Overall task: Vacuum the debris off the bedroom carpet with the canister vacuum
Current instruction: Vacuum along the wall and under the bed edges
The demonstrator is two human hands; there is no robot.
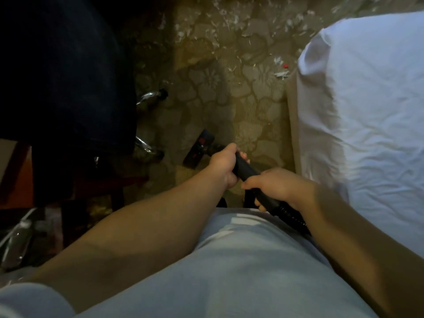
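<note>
Vacuum (246,171) between chair legs (150,96) and bed (367,111)

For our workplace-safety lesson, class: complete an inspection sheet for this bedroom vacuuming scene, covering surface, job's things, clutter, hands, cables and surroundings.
Surface: beige flower-patterned carpet, dimly lit.
Job's things: black vacuum wand; flat black floor head on the carpet.
Clutter: white paper-like scraps scattered ahead; small red bit among them.
Hands: left hand and right hand both grip the wand.
Cables: black ribbed hose behind the right hand; no cord seen.
Surroundings: white-sheeted bed on the right; dark chair with chrome legs on the left.
</note>
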